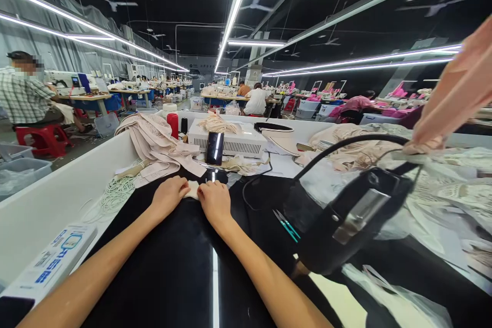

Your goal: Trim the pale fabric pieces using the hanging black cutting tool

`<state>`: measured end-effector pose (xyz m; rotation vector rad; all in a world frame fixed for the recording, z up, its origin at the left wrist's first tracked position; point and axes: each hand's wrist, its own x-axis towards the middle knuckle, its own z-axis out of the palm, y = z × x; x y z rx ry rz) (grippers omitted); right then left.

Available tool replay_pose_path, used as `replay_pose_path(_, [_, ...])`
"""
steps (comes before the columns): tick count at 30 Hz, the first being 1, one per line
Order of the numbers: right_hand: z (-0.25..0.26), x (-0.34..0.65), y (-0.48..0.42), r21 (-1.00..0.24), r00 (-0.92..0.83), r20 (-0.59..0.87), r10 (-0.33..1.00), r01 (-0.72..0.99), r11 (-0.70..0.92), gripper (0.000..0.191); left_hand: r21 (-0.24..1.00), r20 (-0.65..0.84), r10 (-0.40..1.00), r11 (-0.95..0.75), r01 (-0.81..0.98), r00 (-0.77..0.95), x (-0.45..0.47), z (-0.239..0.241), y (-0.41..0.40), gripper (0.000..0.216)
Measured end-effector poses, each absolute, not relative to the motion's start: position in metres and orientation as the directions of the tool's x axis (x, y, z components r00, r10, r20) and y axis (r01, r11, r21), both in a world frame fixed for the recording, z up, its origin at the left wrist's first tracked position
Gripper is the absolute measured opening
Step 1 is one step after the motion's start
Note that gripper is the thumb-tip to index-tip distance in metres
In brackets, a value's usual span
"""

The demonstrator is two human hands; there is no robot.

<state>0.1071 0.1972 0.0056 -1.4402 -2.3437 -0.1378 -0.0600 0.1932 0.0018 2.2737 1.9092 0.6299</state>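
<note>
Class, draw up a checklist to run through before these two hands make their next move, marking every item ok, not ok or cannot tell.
1. Left hand on the white cloth: ok, fingers at its left end.
2. Right hand on the cloth: ok, fingers at its right end.
3. Whole cloth visible: not ok, fingers cover both ends.
4. Underside of the cloth smooth: cannot tell, it is hidden.
5. Teal-handled snips apart from the hands: ok, they lie off to the right.
6. Phone upright: ok, it stands just beyond the hands.
</note>
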Motion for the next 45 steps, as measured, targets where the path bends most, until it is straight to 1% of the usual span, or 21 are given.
replay_pose_path(2, [0.011,0.105,0.191,-0.109,-0.424,0.375,0.825,0.863,0.493,0.028,0.307,0.263,0.954,-0.223,0.925,0.143,-0.061,0.0,0.193,0.033])
replay_pose_path(5, [0.025,0.103,0.168,-0.112,-0.493,0.391,0.777,0.812,0.572,0.018,0.273,0.309,0.936,-0.255,0.928,0.166,-0.064,0.0,0.192,0.033])
replay_pose_path(9, [0.032,0.117,0.108,-0.132,-0.642,0.369,0.672,0.68,0.722,0.012,0.267,0.392,0.902,-0.299,0.916,0.18,-0.067,0.005,0.184,0.021])
replay_pose_path(11, [0.027,0.135,0.074,-0.175,-0.696,0.333,0.636,0.617,0.767,0.012,0.279,0.426,0.883,-0.336,0.899,0.198,-0.066,0.008,0.176,0.027])
replay_pose_path(12, [0.024,0.148,0.059,-0.266,-0.723,0.303,0.62,0.561,0.784,0.013,0.289,0.44,0.872,-0.361,0.887,0.212,-0.065,0.008,0.171,0.03])
replay_pose_path(14, [0.02,0.178,0.032,-0.431,-0.745,0.236,0.624,0.495,0.754,0.01,0.314,0.456,0.856,-0.411,0.856,0.243,-0.059,0.006,0.159,0.036])
replay_pose_path(16, [0.02,0.214,0.012,-0.581,-0.684,0.196,0.703,0.496,0.645,0.005,0.338,0.45,0.845,-0.46,0.821,0.288,-0.048,0.001,0.146,0.039])
replay_pose_path(18, [0.026,0.254,-0.002,-0.673,-0.515,0.133,0.847,0.581,0.459,0.009,0.361,0.432,0.834,-0.508,0.782,0.343,-0.031,-0.005,0.131,0.038])
replay_pose_path(19, [0.029,0.273,-0.006,-0.687,-0.403,0.104,0.909,0.632,0.359,0.01,0.371,0.417,0.828,-0.532,0.761,0.374,-0.02,-0.008,0.122,0.036])
replay_pose_path(20, [0.032,0.291,-0.008,-0.683,-0.301,0.091,0.949,0.675,0.279,0.013,0.394,0.393,0.823,-0.554,0.734,0.411,-0.008,-0.011,0.113,0.035])
replay_pose_path(21, [0.034,0.307,-0.009,-0.668,-0.235,0.089,0.968,0.707,0.233,0.013,0.417,0.359,0.817,-0.573,0.705,0.452,0.005,-0.013,0.103,0.033])
replay_pose_path(23, [0.034,0.333,-0.009,-0.602,-0.157,0.082,0.984,0.779,0.175,0.014,0.445,0.295,0.796,-0.604,0.661,0.529,0.033,-0.015,0.084,0.03])
replay_pose_path(25, [0.029,0.349,-0.008,-0.53,-0.158,0.093,0.983,0.828,0.183,0.012,0.452,0.243,0.751,-0.648,0.613,0.615,0.061,-0.016,0.067,0.027])
replay_pose_path(29, [0.011,0.354,-0.007,-0.389,-0.265,0.165,0.95,0.868,0.309,0.011,0.415,0.195,0.67,-0.718,0.559,0.716,0.105,-0.013,0.042,0.024])
replay_pose_path(32, [0.001,0.347,-0.008,-0.338,-0.284,0.202,0.937,0.878,0.339,0.023,0.382,0.171,0.651,-0.736,0.559,0.74,0.124,-0.01,0.035,0.026])
replay_pose_path(34, [-0.001,0.345,-0.008,-0.361,-0.271,0.208,0.94,0.872,0.332,0.029,0.363,0.177,0.655,-0.737,0.57,0.734,0.13,-0.01,0.033,0.028])
replay_pose_path(39, [0.005,0.348,-0.005,-0.482,-0.246,0.183,0.952,0.821,0.305,0.025,0.316,0.225,0.666,-0.74,0.594,0.711,0.134,-0.014,0.032,0.028])
replay_pose_path(42, [0.008,0.35,-0.004,-0.549,-0.222,0.156,0.962,0.79,0.272,0.027,0.248,0.223,0.663,-0.747,0.617,0.714,0.135,-0.015,0.031,0.028])
replay_pose_path(45, [0.008,0.35,-0.004,-0.596,-0.201,0.133,0.971,0.766,0.24,0.028,0.177,0.203,0.632,-0.775,0.606,0.748,0.138,-0.014,0.031,0.029])
